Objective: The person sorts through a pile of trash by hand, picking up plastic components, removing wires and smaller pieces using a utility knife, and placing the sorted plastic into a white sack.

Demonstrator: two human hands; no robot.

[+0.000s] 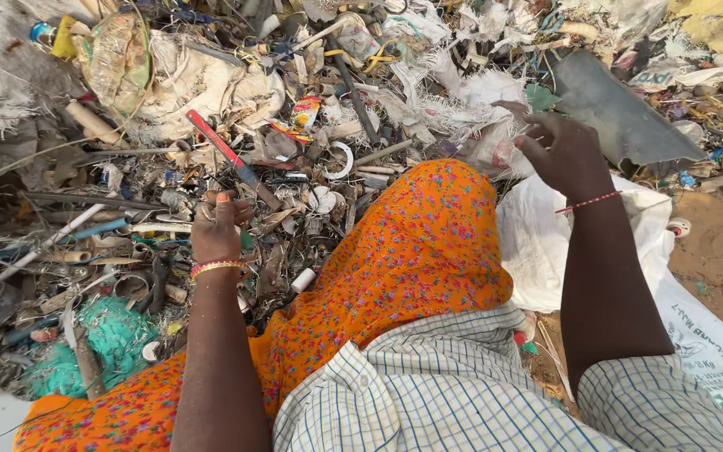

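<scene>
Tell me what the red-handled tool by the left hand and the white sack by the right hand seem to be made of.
The red-handled tool looks like dull grey metal with a glossy red plastic grip, though dirt obscures it. The white sack beside the right hand appears to be woven plastic: matte, creased, with frayed white strands nearby. The left hand rests just below the tool.

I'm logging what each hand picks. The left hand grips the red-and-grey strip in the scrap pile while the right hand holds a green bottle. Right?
Not quite. In the head view the right hand holds frayed white sacking, not a bottle. The left hand does grip the red-and-grey strip.
</scene>
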